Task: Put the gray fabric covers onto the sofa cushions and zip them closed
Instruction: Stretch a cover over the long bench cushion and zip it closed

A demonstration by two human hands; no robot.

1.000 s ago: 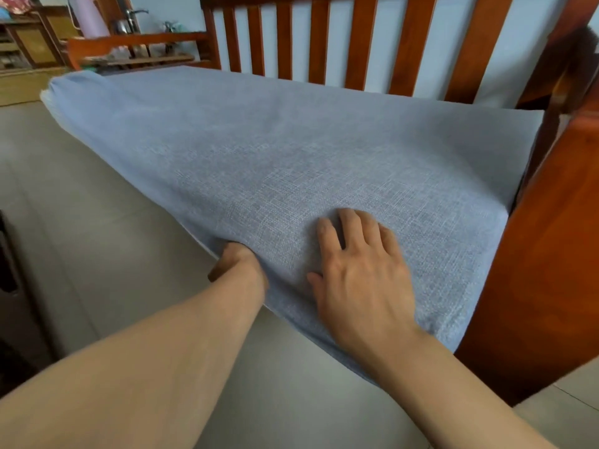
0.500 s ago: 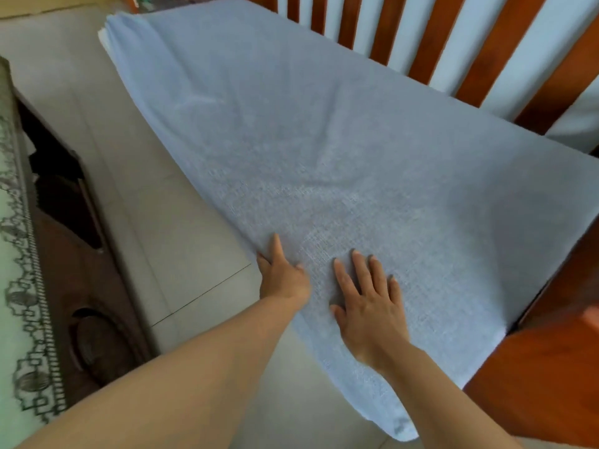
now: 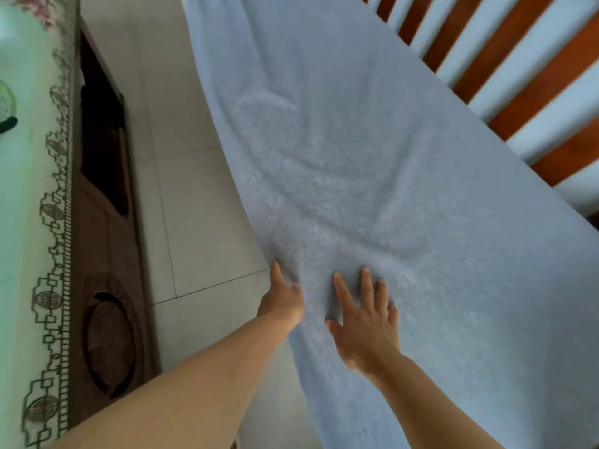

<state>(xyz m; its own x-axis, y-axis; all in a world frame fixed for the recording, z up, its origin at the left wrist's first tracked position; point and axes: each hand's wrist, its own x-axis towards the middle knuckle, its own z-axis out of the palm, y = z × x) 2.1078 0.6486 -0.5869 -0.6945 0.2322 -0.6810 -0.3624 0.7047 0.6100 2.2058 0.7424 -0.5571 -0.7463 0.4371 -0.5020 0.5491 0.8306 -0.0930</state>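
A long sofa cushion in its gray fabric cover (image 3: 372, 150) lies on the wooden sofa and fills most of the view. The cloth is lightly wrinkled near the middle. My right hand (image 3: 364, 322) lies flat on top of the cover with its fingers spread. My left hand (image 3: 282, 298) is against the cushion's front edge just to the left, one finger straight along the edge; its other fingers are hidden by the fabric. No zipper shows.
The sofa's wooden back slats (image 3: 518, 59) run behind the cushion at the upper right. A dark wooden table (image 3: 107, 286) with a green-patterned cloth (image 3: 29, 222) stands at the left. A strip of pale floor tiles (image 3: 188, 189) separates it from the sofa.
Both hands have slid along the cushion's front edge away from the wooden armrest. The left hand went from a curled grip under the edge to a straighter pose. The view tilted down and left.
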